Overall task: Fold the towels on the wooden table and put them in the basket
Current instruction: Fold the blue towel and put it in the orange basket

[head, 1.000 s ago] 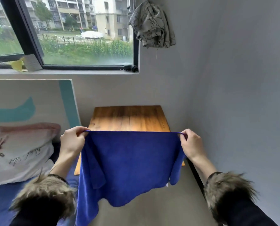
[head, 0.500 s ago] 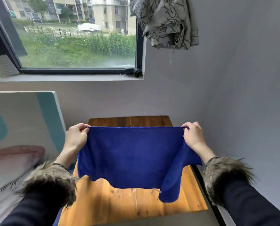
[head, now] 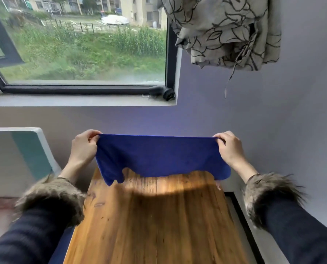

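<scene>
A blue towel (head: 158, 155) is stretched out in the middle of the frame, held up by its two top corners above the far end of the wooden table (head: 155, 225). The left hand (head: 83, 147), at centre left, pinches the towel's upper left corner between curled fingers and thumb; the right hand (head: 229, 148), at centre right, pinches the upper right corner the same way. The top edge runs nearly straight between the two hands. The lower edge hangs uneven (a flap droops lowest at the left, another bulges at the right), and whether it touches the tabletop cannot be told. A shadow lies across the boards just below the cloth.

Both forearms come in from the lower corners in dark sleeves with shaggy fur cuffs (head: 52, 199).

The table fills the lower middle of the frame, its planks running away from the viewer toward a grey wall (head: 292, 121). In the upper left is a dark-framed window (head: 82, 44) looking out on greenery, a fence and buildings, with a small dark object (head: 166, 93) at the right end of its sill. A leaf-patterned curtain (head: 223, 29) is bunched in the upper right, a cord dangling from it. At the left edge stands a white and teal panel (head: 33, 149).
</scene>
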Tool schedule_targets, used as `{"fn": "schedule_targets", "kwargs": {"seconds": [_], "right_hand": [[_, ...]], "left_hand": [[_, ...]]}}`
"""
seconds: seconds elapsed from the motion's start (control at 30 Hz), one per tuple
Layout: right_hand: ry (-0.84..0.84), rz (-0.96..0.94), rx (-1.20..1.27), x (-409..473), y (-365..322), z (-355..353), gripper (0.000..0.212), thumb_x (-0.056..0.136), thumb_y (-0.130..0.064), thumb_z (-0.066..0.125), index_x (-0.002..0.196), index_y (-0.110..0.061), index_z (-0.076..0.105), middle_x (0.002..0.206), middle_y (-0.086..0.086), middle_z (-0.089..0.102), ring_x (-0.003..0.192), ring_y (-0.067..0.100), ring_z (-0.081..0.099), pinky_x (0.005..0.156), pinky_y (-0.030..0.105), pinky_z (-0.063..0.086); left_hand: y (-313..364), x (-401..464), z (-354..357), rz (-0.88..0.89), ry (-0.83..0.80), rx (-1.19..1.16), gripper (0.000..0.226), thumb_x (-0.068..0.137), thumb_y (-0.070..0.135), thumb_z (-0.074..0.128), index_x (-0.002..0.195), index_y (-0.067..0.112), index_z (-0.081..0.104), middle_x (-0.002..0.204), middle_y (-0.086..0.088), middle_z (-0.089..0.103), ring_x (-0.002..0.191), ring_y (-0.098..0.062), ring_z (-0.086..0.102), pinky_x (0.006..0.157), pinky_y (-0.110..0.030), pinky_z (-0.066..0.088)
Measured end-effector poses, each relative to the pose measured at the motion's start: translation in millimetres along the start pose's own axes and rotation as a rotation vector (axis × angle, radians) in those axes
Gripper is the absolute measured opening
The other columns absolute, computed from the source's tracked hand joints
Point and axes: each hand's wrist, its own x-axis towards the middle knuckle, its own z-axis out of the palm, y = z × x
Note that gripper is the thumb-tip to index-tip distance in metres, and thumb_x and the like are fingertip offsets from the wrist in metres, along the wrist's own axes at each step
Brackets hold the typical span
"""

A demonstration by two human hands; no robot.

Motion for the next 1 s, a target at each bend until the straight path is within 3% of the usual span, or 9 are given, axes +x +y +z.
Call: {"fn": "schedule_targets", "kwargs": {"seconds": [0.27, 0.4, 0.53, 0.73, 0.83, 1.0], "right_hand": [[-0.272, 0.096, -0.116, -61, 54, 65, 0.024, 0.087, 0.004, 0.049, 0.093, -0.003, 0.071, 0.102, 0.018, 0.065, 0.1, 0.035, 0.059, 0.088, 0.033, 0.039], [-0.541, 0.183, -0.348, -123, 88, 94, 0.03, 0.091, -0.005, 0.043, 0.103, -0.017, 0.068, 0.115, 0.006, 0.061, 0.112, 0.028, 0.054, 0.094, 0.037, 0.036], [-0.75, 0.261, -0.502, -183, 113, 117, 0.036, 0.088, -0.006, 0.042, 0.109, -0.024, 0.065, 0.121, 0.002, 0.06, 0.118, 0.024, 0.051, 0.094, 0.036, 0.033], [-1.015, 0.431, -0.57, -235, 133, 136, 0.026, 0.089, -0.014, 0.042, 0.099, -0.025, 0.062, 0.116, 0.0, 0.063, 0.112, 0.025, 0.053, 0.089, 0.037, 0.035], [-0.991, 0.442, -0.557, -242, 130, 146, 0.022, 0.093, -0.022, 0.042, 0.099, -0.021, 0.063, 0.113, 0.001, 0.064, 0.109, 0.026, 0.054, 0.09, 0.039, 0.036], [-0.86, 0.238, -0.526, -245, 101, 182, 0.03, 0.096, -0.03, 0.042, 0.12, -0.019, 0.057, 0.12, 0.006, 0.057, 0.115, 0.027, 0.049, 0.09, 0.039, 0.038]], "left_hand": [[-85, -53, 50, -0.046, -0.479, 0.242, 0.017, 0.088, 0.001, 0.055, 0.088, 0.011, 0.069, 0.087, -0.008, 0.067, 0.082, -0.025, 0.057, 0.069, -0.025, 0.033], [-142, -107, 81, -0.107, -0.733, 0.338, 0.017, 0.087, 0.002, 0.055, 0.09, 0.012, 0.069, 0.097, -0.009, 0.07, 0.094, -0.025, 0.062, 0.074, -0.024, 0.037], [-184, -165, 100, -0.198, -0.88, 0.396, 0.018, 0.089, 0.006, 0.054, 0.099, 0.008, 0.068, 0.105, -0.008, 0.069, 0.105, -0.024, 0.06, 0.084, -0.026, 0.041], [-211, -214, 109, -0.233, -1.096, 0.468, 0.023, 0.092, 0.013, 0.051, 0.108, 0.012, 0.067, 0.114, -0.003, 0.067, 0.11, -0.019, 0.059, 0.085, -0.023, 0.04], [-216, -222, 110, -0.224, -1.035, 0.382, 0.022, 0.093, 0.011, 0.051, 0.107, 0.01, 0.068, 0.11, -0.003, 0.069, 0.106, -0.019, 0.062, 0.085, -0.023, 0.042], [-238, -222, 105, -0.196, -0.604, 0.288, 0.033, 0.084, -0.008, 0.046, 0.108, 0.005, 0.064, 0.108, -0.013, 0.062, 0.105, -0.03, 0.057, 0.092, -0.035, 0.042]]}}
